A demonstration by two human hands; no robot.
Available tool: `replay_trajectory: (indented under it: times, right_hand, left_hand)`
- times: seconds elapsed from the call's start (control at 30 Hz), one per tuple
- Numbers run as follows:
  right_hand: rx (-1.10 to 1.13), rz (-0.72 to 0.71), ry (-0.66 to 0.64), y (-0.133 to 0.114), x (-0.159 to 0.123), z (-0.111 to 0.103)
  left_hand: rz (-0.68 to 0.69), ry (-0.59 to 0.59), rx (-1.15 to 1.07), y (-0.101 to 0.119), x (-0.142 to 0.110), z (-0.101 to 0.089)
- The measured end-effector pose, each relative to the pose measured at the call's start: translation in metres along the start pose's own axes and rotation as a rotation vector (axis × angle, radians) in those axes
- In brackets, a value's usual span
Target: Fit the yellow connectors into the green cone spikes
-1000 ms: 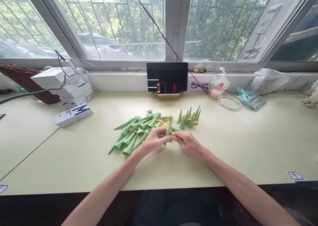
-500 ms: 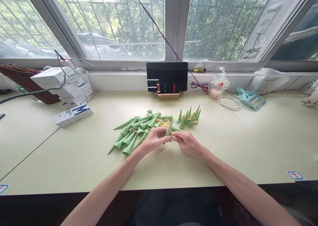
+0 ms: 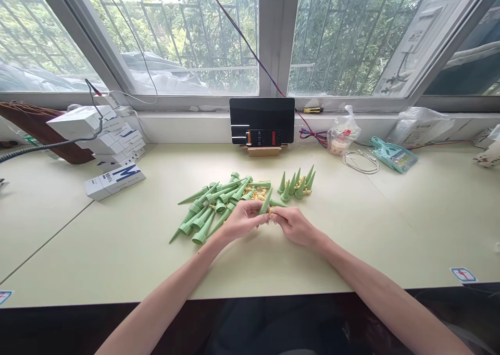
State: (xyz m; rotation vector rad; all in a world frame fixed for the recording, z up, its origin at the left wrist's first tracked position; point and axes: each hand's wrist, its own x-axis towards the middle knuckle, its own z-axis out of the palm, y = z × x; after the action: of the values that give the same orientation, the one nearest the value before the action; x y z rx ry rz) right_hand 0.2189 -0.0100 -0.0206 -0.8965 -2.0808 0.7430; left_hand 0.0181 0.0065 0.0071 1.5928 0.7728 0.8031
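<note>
Near the middle of the table, my left hand (image 3: 244, 220) is closed around a green plastic watering spike (image 3: 265, 201), whose tip points up. My right hand (image 3: 294, 224) pinches a small yellow valve piece (image 3: 272, 211) against the spike's side; my fingers hide part of it. Left of and behind my left hand lies a loose pile of green spikes (image 3: 203, 217), tips in various directions. Small yellow pieces (image 3: 258, 193) are heaped just beyond my fingers. Behind my right hand, several green spikes (image 3: 300, 188) stand upright on their caps, with yellow pieces on them.
A phone (image 3: 264, 138) leans on a dark tablet (image 3: 261, 114) at the back. White boxes (image 3: 116, 180) are at the left. To the right lie a plastic bag (image 3: 344, 134), a coiled white cable (image 3: 360, 162) and a teal packaged item (image 3: 394, 155). The table's front edge (image 3: 269, 298) is near me.
Both hands stay almost still with the spike and yellow piece between them. The pile and the standing spikes look the same.
</note>
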Motion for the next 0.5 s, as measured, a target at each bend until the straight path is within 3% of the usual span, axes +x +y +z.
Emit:
replay_trajectory:
  times: [0.5]
  right_hand:
    - [0.029,0.01,-0.005,0.0003,0.0001,0.0005]
  left_hand:
    - [-0.01,0.0,-0.001,0.0035,-0.001,0.0008]
